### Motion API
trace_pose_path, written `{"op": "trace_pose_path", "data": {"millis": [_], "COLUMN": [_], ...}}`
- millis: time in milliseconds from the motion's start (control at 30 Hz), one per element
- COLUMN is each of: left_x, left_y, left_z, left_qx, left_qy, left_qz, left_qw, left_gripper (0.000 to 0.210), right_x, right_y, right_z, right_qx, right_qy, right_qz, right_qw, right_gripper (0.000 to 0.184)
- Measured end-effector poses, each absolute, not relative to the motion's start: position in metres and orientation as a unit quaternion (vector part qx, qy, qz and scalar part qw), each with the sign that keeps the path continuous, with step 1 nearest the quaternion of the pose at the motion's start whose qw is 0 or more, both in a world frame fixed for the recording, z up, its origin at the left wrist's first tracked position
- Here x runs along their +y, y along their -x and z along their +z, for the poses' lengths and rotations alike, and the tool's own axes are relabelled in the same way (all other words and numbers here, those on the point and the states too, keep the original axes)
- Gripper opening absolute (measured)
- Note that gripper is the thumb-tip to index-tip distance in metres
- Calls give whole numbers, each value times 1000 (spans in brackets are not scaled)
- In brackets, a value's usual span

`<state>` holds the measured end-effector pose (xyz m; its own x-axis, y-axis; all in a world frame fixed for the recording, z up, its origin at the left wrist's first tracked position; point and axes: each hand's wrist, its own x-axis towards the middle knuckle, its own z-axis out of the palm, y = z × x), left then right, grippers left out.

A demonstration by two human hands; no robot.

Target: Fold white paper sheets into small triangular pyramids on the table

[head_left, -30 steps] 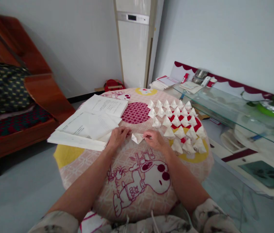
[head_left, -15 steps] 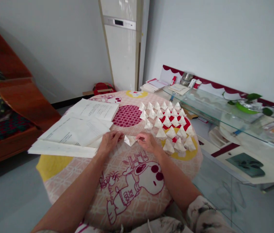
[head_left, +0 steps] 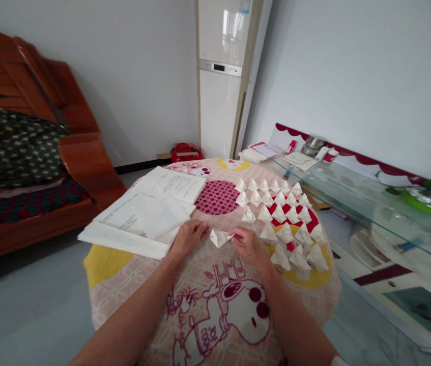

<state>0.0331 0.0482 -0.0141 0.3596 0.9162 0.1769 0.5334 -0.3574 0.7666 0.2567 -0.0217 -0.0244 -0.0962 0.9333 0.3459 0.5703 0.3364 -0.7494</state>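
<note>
A small white folded paper (head_left: 219,238) with a pointed lower edge is between my two hands, low over the tablecloth. My right hand (head_left: 249,246) pinches its right end between thumb and forefinger. On the other side, my left hand (head_left: 189,238) has its fingers curled together at the paper's left end; the exact grip of those fingertips is hard to see. Several rows of finished-looking pointed paper shapes (head_left: 279,214) stand to the right of my right hand. A stack of printed sheets (head_left: 139,216) lies beyond my left hand, with loose sheets on top.
The round table wears a pink patterned cloth (head_left: 131,290) with a cartoon dog. A glass-topped stand (head_left: 368,198) with papers, a metal container and a green bowl (head_left: 423,203) runs along the right. A wooden sofa (head_left: 89,162) stands left, a tall white appliance (head_left: 221,107) behind.
The camera view has swung left and up, so the whole scene sits further right and lower. Both hands stay at the folded paper, with only slight finger movement.
</note>
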Motion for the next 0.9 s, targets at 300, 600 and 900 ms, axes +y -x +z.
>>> {"op": "trace_pose_path", "data": {"millis": [300, 600, 900], "left_x": [48, 51, 52], "left_y": [-32, -31, -33], "left_z": [-16, -21, -21], "left_qx": [464, 473, 473], "left_qy": [-765, -755, -765], "left_qz": [312, 314, 297], "left_qw": [320, 328, 321], "left_gripper": [48, 46, 45], "right_x": [-25, -28, -24], "right_y": [-257, -261, -301], "right_z": [-16, -4, 6], "right_qx": [-715, -682, -568], "right_qy": [525, 531, 641], "right_qz": [206, 117, -127], "right_qw": [413, 488, 501], "right_gripper": [18, 15, 18]}}
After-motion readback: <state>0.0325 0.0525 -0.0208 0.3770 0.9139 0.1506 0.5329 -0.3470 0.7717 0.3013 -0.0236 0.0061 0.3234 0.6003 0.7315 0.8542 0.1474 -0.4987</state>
